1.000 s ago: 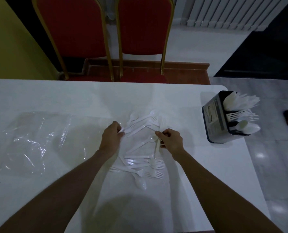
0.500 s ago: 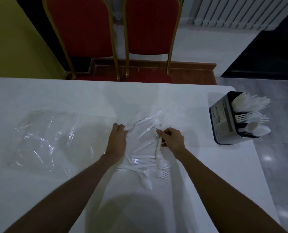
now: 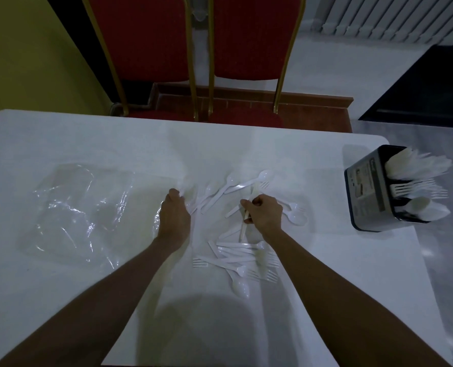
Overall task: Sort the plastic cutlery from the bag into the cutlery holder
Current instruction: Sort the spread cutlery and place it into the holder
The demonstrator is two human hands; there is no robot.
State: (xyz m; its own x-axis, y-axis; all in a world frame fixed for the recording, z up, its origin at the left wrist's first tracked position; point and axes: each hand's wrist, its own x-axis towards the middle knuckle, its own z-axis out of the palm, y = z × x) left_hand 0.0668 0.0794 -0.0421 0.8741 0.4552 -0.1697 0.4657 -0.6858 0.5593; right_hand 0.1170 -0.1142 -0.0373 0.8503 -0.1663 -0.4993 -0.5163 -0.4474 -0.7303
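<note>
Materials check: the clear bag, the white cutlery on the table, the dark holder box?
Crumpled clear bag: thin plastic film, glossy; creases glint, table shows through. White forks and spoons: moulded plastic, smooth, slightly translucent. Dark box-shaped cutlery holder: probably hard plastic, semi-matte with a printed label; metal can't be excluded.

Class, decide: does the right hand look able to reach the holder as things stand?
Probably yes: only flat spoons and bare table lie between the right hand, gripping a utensil, and the holder.

The holder [image 3: 367, 192] carries a printed label on its side facing the table, but its lettering is too small and blurred to read
</note>
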